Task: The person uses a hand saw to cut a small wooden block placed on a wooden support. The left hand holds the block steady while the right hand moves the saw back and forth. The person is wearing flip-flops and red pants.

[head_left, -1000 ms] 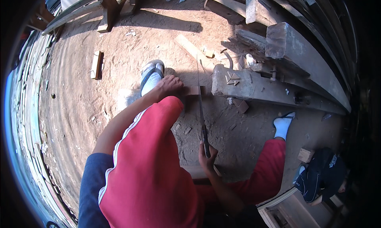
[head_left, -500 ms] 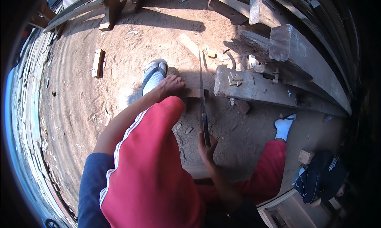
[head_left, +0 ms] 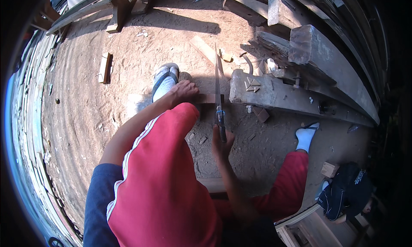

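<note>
My right hand [head_left: 222,146] is wrapped round the dark handle of a handsaw [head_left: 217,77], whose narrow blade points straight away from me. The blade crosses a short piece of wood [head_left: 205,99] near its right end. My left hand [head_left: 185,90], fingers curled, grips that wood at its left end, just beside my sandalled, socked left foot [head_left: 165,81]. Part of the wood is hidden behind my red-trousered knee [head_left: 186,114] and the hand.
A thick timber beam [head_left: 279,92] lies to the right, with small wood pieces [head_left: 252,83] on top. More heavy beams [head_left: 317,49] are stacked beyond it. A wood block [head_left: 104,68] lies on the dirt at left. Dark cloth [head_left: 347,191] lies at lower right.
My right hand has pushed the saw forward, away from me, so its blade reaches farther past the wood. My left hand stays on the wood.
</note>
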Motion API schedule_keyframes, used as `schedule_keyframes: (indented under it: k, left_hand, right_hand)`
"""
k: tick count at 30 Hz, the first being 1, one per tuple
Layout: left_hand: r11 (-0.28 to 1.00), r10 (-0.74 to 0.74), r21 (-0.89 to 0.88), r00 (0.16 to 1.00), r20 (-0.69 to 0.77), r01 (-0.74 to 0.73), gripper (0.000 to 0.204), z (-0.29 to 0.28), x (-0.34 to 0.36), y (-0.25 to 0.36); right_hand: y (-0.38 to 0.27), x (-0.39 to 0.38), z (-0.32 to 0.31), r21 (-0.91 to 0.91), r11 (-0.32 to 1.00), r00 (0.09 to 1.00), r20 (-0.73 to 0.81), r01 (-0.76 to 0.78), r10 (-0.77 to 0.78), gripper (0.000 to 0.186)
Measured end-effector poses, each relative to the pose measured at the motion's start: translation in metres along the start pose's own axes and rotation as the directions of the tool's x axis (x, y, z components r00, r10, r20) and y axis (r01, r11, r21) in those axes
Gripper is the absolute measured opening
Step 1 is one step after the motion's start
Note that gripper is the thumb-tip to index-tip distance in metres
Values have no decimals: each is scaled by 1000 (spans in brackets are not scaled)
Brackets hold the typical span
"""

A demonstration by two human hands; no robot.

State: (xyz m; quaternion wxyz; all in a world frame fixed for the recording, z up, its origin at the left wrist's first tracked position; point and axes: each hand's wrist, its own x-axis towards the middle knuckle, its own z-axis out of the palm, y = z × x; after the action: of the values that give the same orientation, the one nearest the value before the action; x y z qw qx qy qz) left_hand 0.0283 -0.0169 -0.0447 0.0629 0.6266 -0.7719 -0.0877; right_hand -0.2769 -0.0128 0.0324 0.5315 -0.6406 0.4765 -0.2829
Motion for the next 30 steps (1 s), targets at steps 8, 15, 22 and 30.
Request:
schedule_keyframes:
  k: [8,15,22,30]
  left_hand:
    - [996,-88,10,979,183,88,33,-12,7,11]
    - [998,-57,14,987,150,55,34,-1,4,0]
    - [1000,2,20,989,-150,1,34,17,-18,-7]
    - [994,-92,-27,960,265,102,31,-26,20,16]
  right_hand:
    - [18,-80,-28,-158,987,999,-45,-17,10,46]
    - [10,-26,-14,-48,997,999,4,52,-52,48]
    - [5,-22,-5,-66,997,999,2,-36,36,44]
    - [30,-66,-24,-183,983,997,-62,28,-40,45]
